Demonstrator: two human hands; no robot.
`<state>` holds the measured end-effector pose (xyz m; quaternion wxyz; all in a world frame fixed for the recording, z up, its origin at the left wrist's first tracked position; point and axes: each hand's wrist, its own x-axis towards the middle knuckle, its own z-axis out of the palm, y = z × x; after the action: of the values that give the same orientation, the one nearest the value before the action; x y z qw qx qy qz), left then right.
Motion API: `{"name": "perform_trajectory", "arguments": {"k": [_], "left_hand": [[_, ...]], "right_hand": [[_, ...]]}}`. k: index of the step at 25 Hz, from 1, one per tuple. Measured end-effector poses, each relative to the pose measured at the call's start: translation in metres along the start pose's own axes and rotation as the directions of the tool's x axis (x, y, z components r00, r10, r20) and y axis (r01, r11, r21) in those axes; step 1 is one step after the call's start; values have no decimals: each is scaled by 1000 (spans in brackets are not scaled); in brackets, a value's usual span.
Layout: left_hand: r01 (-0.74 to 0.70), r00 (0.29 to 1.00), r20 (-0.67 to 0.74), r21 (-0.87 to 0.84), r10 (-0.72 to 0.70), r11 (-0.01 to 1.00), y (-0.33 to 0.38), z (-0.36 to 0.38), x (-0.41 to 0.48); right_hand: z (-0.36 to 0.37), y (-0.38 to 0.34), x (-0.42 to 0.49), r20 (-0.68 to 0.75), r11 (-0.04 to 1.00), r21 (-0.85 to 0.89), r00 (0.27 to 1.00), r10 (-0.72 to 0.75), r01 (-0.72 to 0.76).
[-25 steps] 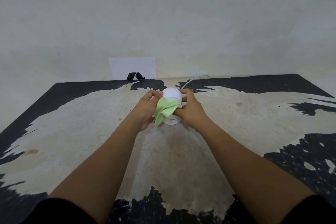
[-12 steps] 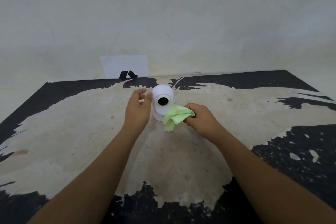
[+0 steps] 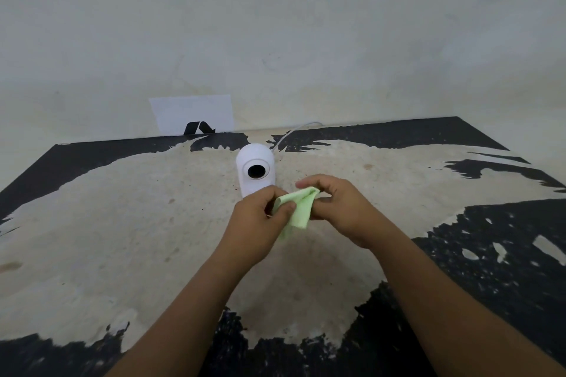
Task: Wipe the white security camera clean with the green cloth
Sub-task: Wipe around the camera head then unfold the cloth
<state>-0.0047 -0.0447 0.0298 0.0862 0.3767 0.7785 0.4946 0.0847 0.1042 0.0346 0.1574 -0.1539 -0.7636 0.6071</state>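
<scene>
The green cloth (image 3: 296, 208) sits pinched between our left hand (image 3: 258, 217) and right hand (image 3: 335, 208), both closed on it just in front of the white security camera (image 3: 255, 170), which stands untouched on the worn table (image 3: 122, 223), lens facing us. We judge this a regrip between wipes; next, one hand steadies the body while the cloth returns.
</scene>
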Motion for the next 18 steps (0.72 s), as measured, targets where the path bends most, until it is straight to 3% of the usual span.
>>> {"name": "perform_trajectory", "arguments": {"k": [3,4,8,11,14,18], "left_hand": [[123,991,-15,-243,-131,962,6,4,4],[159,986,0,-317,-168,935,10,6,5],[212,976,40,-414,-215,885,15,9,7],[246,967,26,-383,-255,891,4,7,6],[319,947,97,-387,-305,865,2,9,4],[411,911,231,-422,-342,808,14,28,-6]], "right_hand": [[3,3,-9,-70,893,440,987,144,-99],[3,5,-12,-49,863,491,985,165,-120],[-8,17,-19,-49,982,127,988,143,-136],[-26,21,-19,-154,981,106,972,178,-163],[-40,25,-11,-210,979,72,957,202,-191],[-53,21,18,-277,970,-154,950,143,-191]]}}
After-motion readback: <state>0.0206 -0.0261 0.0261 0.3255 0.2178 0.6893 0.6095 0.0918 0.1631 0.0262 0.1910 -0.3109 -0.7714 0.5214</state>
